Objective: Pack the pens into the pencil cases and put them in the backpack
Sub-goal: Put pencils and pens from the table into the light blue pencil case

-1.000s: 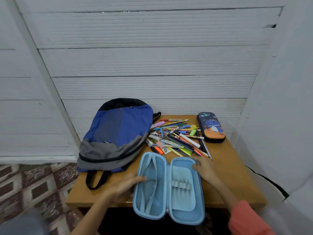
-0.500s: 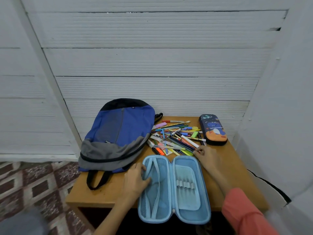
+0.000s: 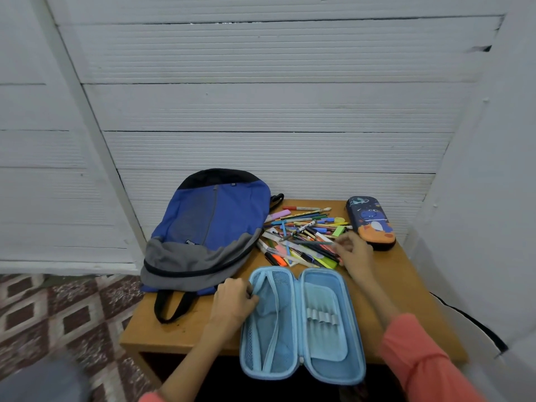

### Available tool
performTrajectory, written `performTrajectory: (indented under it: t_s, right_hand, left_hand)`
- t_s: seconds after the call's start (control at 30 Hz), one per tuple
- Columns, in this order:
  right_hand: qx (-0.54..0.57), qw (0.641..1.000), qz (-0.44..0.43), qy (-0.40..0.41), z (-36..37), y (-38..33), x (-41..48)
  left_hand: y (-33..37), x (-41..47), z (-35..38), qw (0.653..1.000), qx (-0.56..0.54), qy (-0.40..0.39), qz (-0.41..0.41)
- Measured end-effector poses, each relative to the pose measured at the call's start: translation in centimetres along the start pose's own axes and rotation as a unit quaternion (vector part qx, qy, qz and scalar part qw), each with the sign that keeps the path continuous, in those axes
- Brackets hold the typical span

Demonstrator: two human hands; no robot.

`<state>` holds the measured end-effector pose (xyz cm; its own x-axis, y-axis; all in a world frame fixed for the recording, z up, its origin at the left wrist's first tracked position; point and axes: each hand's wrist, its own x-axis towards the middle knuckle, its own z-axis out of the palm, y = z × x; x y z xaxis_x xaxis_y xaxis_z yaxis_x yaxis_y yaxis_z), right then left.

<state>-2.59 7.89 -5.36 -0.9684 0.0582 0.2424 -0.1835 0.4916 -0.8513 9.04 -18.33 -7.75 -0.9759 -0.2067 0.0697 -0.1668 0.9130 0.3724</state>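
Pens (image 3: 301,227) of many colours lie in a loose heap at the back of a small wooden table (image 3: 420,300). The heap sits between a blue and grey backpack (image 3: 208,227), lying flat on the left, and a dark blue pencil case (image 3: 371,223) with a cartoon print, zipped shut on the right. Nearer the person, a light blue pencil case (image 3: 301,323) lies wide open, its near end hanging over the table edge, with a mesh pocket in its left half and elastic loops in its right. The left hand (image 3: 233,300) grips this case's left rim with curled fingers. The right hand (image 3: 355,252), in a coral sleeve (image 3: 420,364), is at the heap's right edge with its fingers bent. Its fingertips pinch the end of a blurred dark green pen (image 3: 313,242)
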Motion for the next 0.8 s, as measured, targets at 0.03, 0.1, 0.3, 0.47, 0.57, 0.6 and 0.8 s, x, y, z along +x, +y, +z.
performTrajectory:
  t_s: [0.03, 0.1, 0.3, 0.47, 0.57, 0.6, 0.8]
  right_hand:
    - [0.073, 0.997, -0.008, 0.017, -0.4, -1.0, -0.1]
    - [0.177, 0.982, -0.025, 0.055, -0.9, -3.3, -0.2]
    - [0.256, 0.966, 0.017, 0.035, 1.0, -6.9, -1.0]
    - [0.181, 0.976, 0.087, -0.086, 6.0, -6.1, -3.4]
    - [0.138, 0.977, 0.096, -0.131, 8.3, -5.5, -4.9]
    - [0.129, 0.976, 0.103, -0.144, 8.9, -5.4, -5.2]
    - [0.088, 0.96, 0.13, -0.231, 11.1, -5.4, -6.8]
  left_hand:
    - [-0.1, 0.1, 0.0, 1.0, -0.017, 0.0, -0.008]
    - [-0.3, 0.1, -0.2, 0.998, -0.056, -0.003, -0.027]
    - [-0.6, 0.6, -0.8, 0.989, -0.131, -0.04, -0.062]
    - [-0.8, 0.7, -0.8, 0.982, -0.161, -0.062, -0.082]
    - [-1.0, 0.8, -0.7, 0.975, -0.188, -0.067, -0.101]
    - [-1.1, 0.9, -0.7, 0.972, -0.197, -0.07, -0.107]
    - [-1.2, 1.0, -0.5, 0.958, -0.243, -0.078, -0.134]
